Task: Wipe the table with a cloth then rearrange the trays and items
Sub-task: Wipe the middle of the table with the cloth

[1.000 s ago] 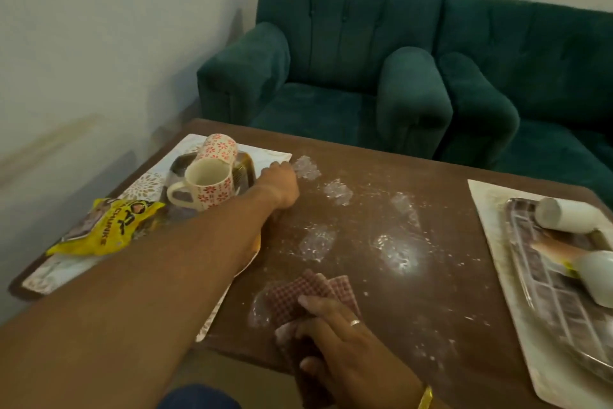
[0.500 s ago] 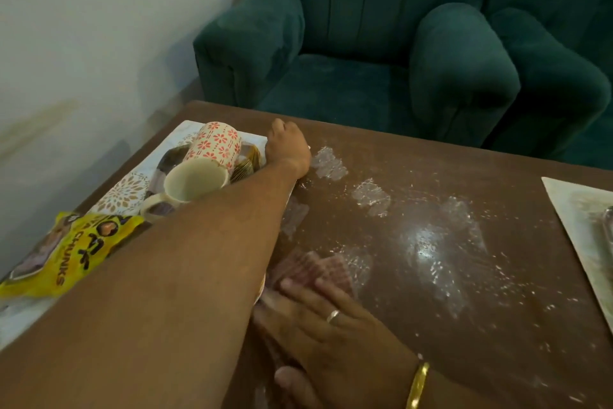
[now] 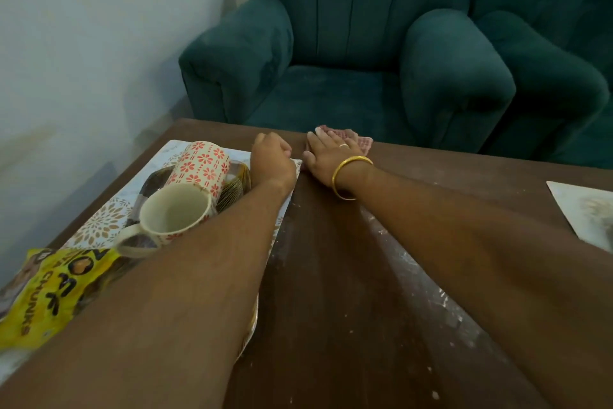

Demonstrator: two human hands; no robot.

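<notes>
My right hand (image 3: 326, 156) lies flat on a red checked cloth (image 3: 360, 142), pressing it onto the brown table (image 3: 331, 276) at its far edge. A gold bangle sits on that wrist. My left hand (image 3: 272, 159) grips the far right corner of the patterned white tray (image 3: 99, 229) on the table's left side. On that tray a glass dish holds two floral mugs (image 3: 185, 203) lying on their sides, and a yellow snack packet (image 3: 49, 289) lies nearer to me. White powder streaks remain on the table to the right of the wiped strip.
The corner of a second white tray (image 3: 583, 209) shows at the right edge. Green armchairs (image 3: 348, 53) stand right behind the table's far edge. A pale wall (image 3: 83, 43) runs along the left side.
My right hand has pushed the cloth from the near middle of the table up to the far edge, clearing the blotches there. My left hand stayed on the tray corner. The camera moved closer.
</notes>
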